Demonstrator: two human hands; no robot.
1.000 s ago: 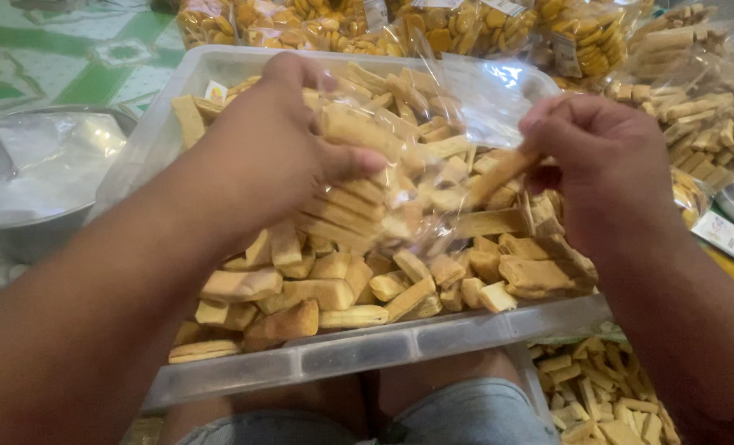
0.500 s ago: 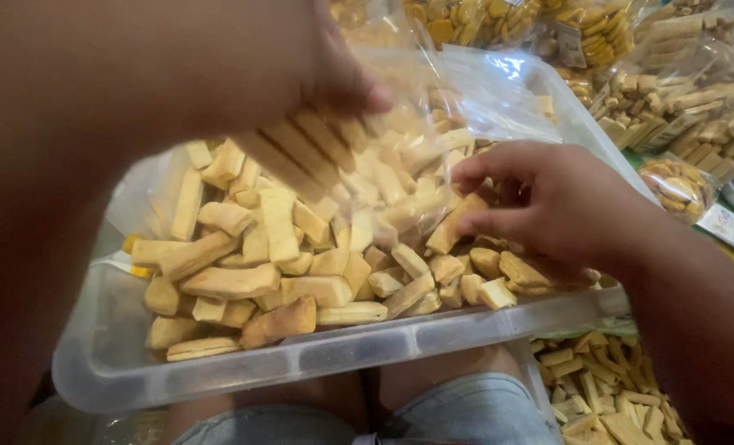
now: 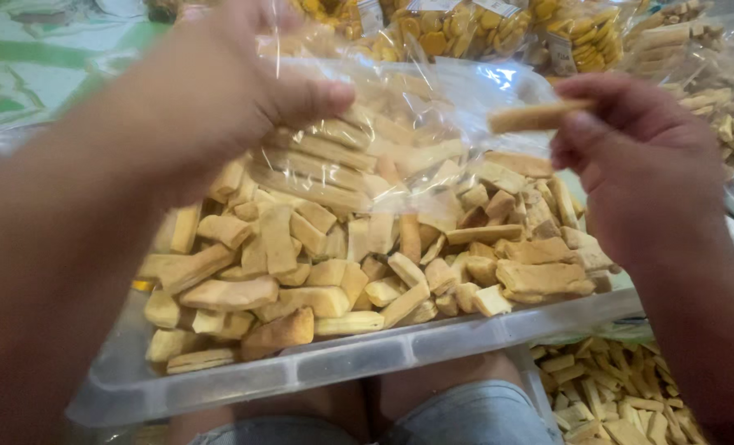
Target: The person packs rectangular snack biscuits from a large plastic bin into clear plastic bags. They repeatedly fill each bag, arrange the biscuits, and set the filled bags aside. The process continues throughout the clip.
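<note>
Clear tub [image 3: 367,363], biscuit stick [image 3: 536,115] lying sideways

Single head-worn view, looking steeply down and forward from close range. A clear plastic tub [image 3: 367,363] of biscuit sticks on the wearer's lap fills the frame; both forearms enter from the lower corners. No second view.

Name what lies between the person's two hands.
In the head view, a clear plastic bag part-filled with biscuit sticks lies between left hand and right hand.
</note>
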